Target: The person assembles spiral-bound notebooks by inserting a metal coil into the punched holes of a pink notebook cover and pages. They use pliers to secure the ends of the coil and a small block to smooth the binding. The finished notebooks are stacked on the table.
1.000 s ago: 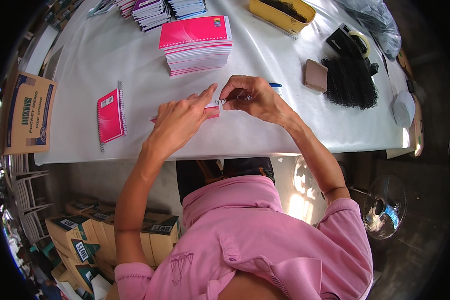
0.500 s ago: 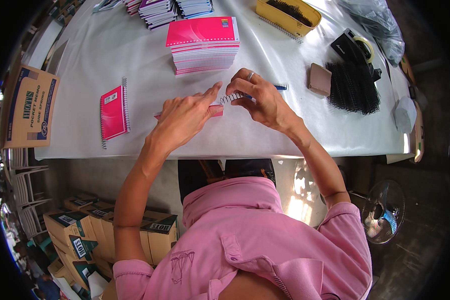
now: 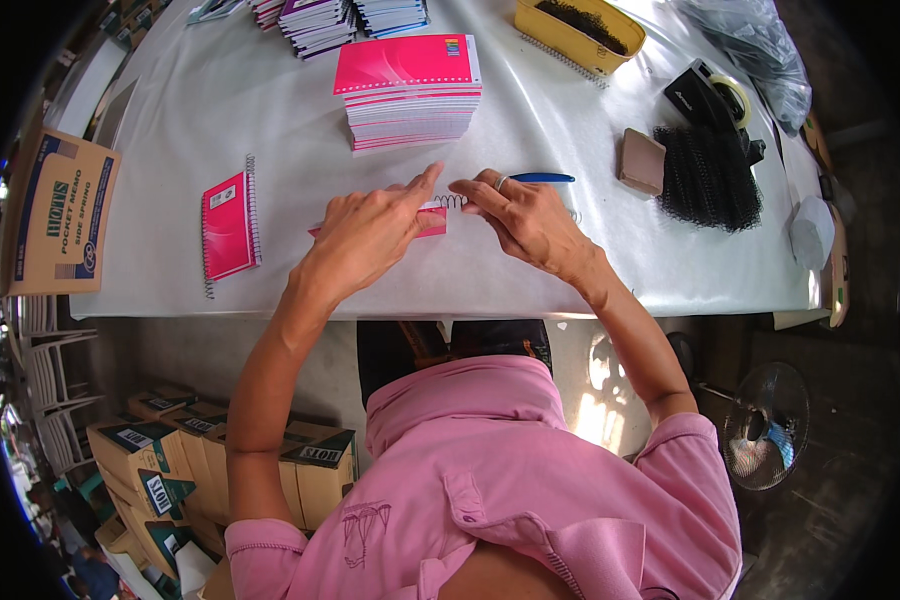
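A small pink notebook lies mostly hidden beneath my left hand, which holds it against the table, index finger stretched forward. At its right end, my right hand pinches a dark wire spiral between thumb and fingers. The coil's left part reaches the notebook's edge; its other end shows past my right hand. Whether the wire passes through the holes cannot be made out. Just beyond my right hand rests a blue pen. Farther off stands a stack of pink-covered, hole-punched pages.
A spiral-bound pink notebook and a cardboard box are at left. On the right lie a brown block, a pile of black wire spirals and a tape dispenser. A yellow container and bound notebooks sit at the back.
My right hand has turned and shifted slightly right, its fingers now lower over the spiral. More of the blue pen shows. My left hand stays on the notebook.
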The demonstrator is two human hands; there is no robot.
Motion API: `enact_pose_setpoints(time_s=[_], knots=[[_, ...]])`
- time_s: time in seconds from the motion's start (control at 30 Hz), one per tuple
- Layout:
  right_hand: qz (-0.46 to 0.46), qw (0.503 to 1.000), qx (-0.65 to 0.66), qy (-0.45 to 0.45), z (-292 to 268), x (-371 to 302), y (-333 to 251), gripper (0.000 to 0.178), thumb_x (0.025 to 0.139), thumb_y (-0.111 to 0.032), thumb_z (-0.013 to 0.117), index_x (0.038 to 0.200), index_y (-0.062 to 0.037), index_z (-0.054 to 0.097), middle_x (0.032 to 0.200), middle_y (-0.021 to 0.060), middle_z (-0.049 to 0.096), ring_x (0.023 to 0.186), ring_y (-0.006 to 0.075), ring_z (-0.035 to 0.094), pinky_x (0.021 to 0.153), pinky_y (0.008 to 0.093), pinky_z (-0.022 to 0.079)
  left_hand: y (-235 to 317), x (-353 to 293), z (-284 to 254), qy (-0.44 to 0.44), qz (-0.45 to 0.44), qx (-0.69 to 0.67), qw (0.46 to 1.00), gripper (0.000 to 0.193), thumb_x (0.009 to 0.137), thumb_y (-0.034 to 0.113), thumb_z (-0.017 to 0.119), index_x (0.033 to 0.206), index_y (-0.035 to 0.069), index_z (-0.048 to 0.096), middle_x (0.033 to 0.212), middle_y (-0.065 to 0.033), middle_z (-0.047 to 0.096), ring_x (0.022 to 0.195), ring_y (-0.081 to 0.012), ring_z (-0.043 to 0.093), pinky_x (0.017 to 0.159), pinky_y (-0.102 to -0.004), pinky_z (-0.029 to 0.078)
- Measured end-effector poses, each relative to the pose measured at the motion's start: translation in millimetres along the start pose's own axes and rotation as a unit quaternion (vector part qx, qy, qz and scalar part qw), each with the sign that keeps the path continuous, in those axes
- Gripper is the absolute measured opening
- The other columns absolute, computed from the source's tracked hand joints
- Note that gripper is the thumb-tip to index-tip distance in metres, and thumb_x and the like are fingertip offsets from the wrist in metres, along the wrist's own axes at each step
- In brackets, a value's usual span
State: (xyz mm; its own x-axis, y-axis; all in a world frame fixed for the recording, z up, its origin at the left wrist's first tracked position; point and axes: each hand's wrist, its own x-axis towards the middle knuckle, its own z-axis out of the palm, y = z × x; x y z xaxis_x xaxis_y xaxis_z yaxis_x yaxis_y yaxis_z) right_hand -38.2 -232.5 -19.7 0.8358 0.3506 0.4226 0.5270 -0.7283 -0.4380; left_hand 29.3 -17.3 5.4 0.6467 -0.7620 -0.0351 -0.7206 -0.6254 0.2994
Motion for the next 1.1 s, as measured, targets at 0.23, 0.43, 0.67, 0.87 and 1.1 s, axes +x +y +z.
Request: enact_pose_setpoints(time_s=[0.23, 0.43, 0.67, 0.87, 1.1], knots=[[0.014, 0.998, -0.053, -0.036, -10.0, 8.2, -12.3, 0.024, 0.088, -0.015, 0.066, 0.104, -0.0036, 0.054, 0.091, 0.0111, 0.062, 0.081, 0.0321, 0.063, 0.064, 0.0428, 0.050, 11.4, -1.6, 4.5, 0.067, 0.009, -0.009, 0.998, 0.064, 0.090, 0.026, 0.065, 0.148, 0.019, 0.039, 0.112, -0.0133, 0.067, 0.083, -0.0363, 0.068, 0.071, -0.0465, 0.054], [0.100, 0.984, 0.074, -0.129, -27.2, 15.4, -17.8, 0.017, 0.088, -0.016, 0.065, 0.087, -0.0008, 0.057, 0.090, 0.0137, 0.063, 0.084, 0.0376, 0.061, 0.069, 0.0459, 0.048, 15.8, 0.4, -1.7, -0.021, 0.009, -0.012, 1.000, 0.058, 0.089, 0.032, 0.065, 0.144, 0.026, 0.046, 0.113, -0.0081, 0.068, 0.085, -0.0356, 0.067, 0.073, -0.0447, 0.054], [0.253, 0.882, -0.354, -0.183, -122.1, -49.6, 116.9, 0.065, 0.052, -0.011, 0.089, 0.110, -0.0124, 0.061, 0.139, 0.0109, 0.049, 0.138, 0.0317, 0.036, 0.111, 0.0528, 0.033, 23.0, -12.1, -7.8, -0.095, 0.099, 0.002, 0.991, 0.055, 0.089, 0.047, 0.059, 0.139, 0.026, 0.050, 0.118, -0.0042, 0.068, 0.086, -0.0317, 0.069, 0.073, -0.0453, 0.056], [0.289, 0.938, 0.013, -0.192, -134.3, -9.3, 95.3, 0.057, 0.072, -0.031, 0.081, 0.124, -0.0151, 0.064, 0.127, 0.0104, 0.060, 0.115, 0.0289, 0.057, 0.104, 0.0408, 0.042, 16.0, -23.2, 4.5, 0.080, 0.079, 0.047, 0.993, 0.074, 0.083, 0.047, 0.066, 0.147, 0.025, 0.039, 0.118, -0.0099, 0.067, 0.094, -0.0319, 0.069, 0.072, -0.0449, 0.056], [0.070, 0.861, 0.338, -0.374, -34.6, 49.5, 34.8, 0.050, 0.089, -0.041, 0.066, 0.114, 0.0027, 0.065, 0.104, 0.0123, 0.067, 0.104, 0.0254, 0.060, 0.092, 0.0354, 0.045, 13.9, -27.5, 5.6, 0.093, 0.021, 0.023, 0.995, 0.093, 0.078, 0.051, 0.070, 0.152, 0.013, 0.029, 0.095, -0.0189, 0.067, 0.081, -0.0347, 0.069, 0.064, -0.0418, 0.056]])
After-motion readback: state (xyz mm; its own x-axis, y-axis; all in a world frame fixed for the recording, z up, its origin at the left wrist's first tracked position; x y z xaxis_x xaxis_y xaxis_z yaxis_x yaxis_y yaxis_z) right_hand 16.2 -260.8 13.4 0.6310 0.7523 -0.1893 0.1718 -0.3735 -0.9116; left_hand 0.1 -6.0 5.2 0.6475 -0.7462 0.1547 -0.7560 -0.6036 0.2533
